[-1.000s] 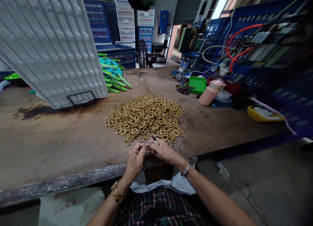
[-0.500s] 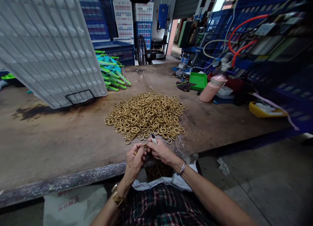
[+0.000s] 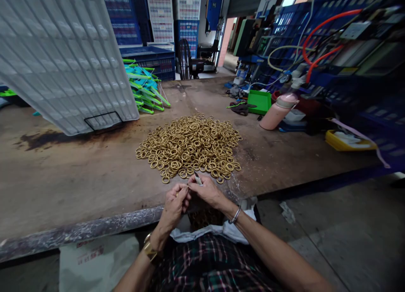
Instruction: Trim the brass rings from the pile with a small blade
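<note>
The gold-coloured ring [image 3: 187, 187] between the fingertips of both hands [image 3: 207, 191] now shows less than before.

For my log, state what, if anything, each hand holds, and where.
Right hand: a small dark-tipped tool, by its pale handle. Left hand: anything pinched is too small to tell.

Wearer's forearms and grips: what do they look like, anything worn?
Left grip and right grip: human hands, no gloves. Visible forearms: no sleeves. Left wrist: wide gold-coloured metal band, possibly a watch. Right wrist: slim silver-coloured metal bangle.
</note>
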The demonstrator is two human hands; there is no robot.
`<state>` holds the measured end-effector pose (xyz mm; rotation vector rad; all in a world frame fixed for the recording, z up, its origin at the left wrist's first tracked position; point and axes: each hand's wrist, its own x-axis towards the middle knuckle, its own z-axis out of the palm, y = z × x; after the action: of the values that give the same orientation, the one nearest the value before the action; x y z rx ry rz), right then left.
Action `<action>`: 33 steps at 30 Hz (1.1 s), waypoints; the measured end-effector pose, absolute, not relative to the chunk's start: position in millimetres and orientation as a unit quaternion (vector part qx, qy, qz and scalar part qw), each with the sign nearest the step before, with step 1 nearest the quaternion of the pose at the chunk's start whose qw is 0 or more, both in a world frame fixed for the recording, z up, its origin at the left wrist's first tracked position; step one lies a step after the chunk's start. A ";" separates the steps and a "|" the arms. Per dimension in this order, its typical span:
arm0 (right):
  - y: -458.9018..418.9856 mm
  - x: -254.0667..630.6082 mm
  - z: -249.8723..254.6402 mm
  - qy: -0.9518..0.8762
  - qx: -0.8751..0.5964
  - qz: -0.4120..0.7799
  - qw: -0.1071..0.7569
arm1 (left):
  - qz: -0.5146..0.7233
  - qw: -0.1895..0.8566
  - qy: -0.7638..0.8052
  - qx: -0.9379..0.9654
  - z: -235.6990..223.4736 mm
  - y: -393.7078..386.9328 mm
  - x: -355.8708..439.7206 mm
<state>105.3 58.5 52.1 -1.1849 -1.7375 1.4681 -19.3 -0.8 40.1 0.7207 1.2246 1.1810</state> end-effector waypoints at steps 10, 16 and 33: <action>59.0 104.9 52.0 -0.632 -0.427 0.582 0.284 | 0.528 0.634 0.488 0.284 42.9 -1.7 -20.4; 60.5 103.9 47.9 -0.608 -0.424 0.602 0.296 | 0.536 0.653 0.467 0.262 45.5 -3.7 -20.4; 47.1 110.0 45.9 -0.862 -0.401 0.264 0.165 | 0.532 0.586 0.527 0.308 43.8 -4.7 -23.1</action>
<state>110.0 47.1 45.9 -1.1410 -2.4544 0.7518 -23.1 -4.7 43.8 0.7180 1.2297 1.2411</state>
